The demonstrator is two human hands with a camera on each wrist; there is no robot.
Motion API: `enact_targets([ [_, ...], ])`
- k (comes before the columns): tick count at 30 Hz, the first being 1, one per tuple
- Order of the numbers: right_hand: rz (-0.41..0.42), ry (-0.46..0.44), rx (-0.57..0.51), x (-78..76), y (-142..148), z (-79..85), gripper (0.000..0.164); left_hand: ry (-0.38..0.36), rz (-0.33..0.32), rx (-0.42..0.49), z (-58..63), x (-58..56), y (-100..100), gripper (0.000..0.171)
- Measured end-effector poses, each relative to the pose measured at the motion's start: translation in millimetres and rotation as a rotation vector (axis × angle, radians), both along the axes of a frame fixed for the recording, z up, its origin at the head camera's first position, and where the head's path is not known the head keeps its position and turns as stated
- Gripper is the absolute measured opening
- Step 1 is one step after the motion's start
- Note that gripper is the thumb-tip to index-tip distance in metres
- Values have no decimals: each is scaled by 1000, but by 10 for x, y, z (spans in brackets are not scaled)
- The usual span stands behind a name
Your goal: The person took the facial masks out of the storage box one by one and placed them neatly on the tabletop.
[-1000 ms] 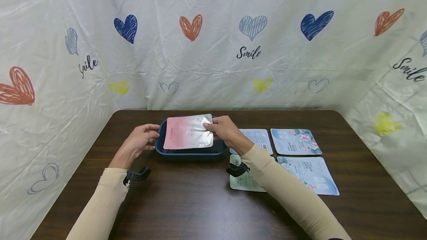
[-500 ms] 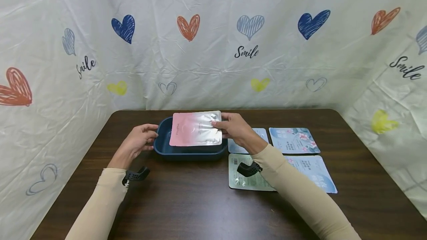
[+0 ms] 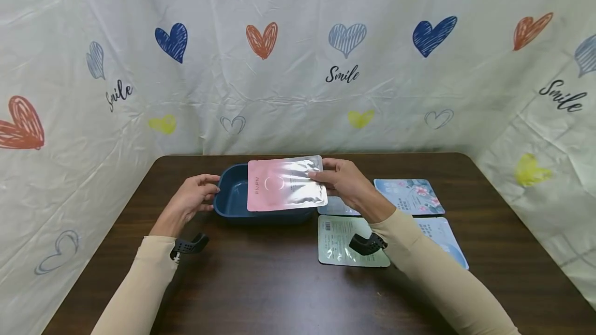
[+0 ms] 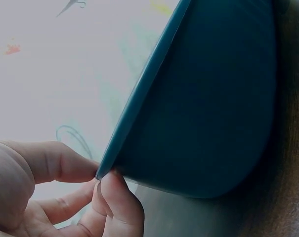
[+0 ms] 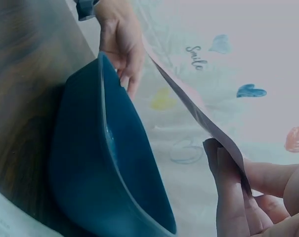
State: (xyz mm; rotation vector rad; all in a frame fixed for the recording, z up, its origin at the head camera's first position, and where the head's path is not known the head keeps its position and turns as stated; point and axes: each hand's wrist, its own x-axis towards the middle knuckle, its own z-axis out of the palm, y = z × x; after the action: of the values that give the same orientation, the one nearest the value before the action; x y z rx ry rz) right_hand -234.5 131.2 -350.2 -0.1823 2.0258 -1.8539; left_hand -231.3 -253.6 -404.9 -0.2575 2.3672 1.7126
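A pink and silver face mask packet hangs over the right part of a dark blue plastic basin. My right hand pinches the packet's silver right end, thumb on top and fingers beneath. In the right wrist view the packet shows edge-on, raised above the basin's rim. At the basin's left end my left hand holds the rim. The left wrist view shows the thumb and fingers of the left hand pinching the rim corner.
Right of the basin lie a green packet and blue floral packets, with another blue packet partly under my right hand. A white sheet printed with hearts stands behind the brown table.
My right hand has carried the pink packet to the right, uncovering the basin's left inside. The left hand stays at the rim.
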Motion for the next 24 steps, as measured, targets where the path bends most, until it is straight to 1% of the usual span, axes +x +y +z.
enact_targets([
  [7, -27, -8, -19, 97, 175, -20, 37, 3, 2, -6, -11, -4, -2, 45],
  [14, -37, -55, -72, 210, 342, -36, 37, 5, -11, 3, 7, 9, 7, 47],
  [18, -47, -60, -61, 286, 435, -38, 39, 7, -20, 10, 16, 11, 9, 48],
  [24, -19, -57, -27, 425, 602, -45, 44, 7, -24, 1, 5, 4, 4, 49],
])
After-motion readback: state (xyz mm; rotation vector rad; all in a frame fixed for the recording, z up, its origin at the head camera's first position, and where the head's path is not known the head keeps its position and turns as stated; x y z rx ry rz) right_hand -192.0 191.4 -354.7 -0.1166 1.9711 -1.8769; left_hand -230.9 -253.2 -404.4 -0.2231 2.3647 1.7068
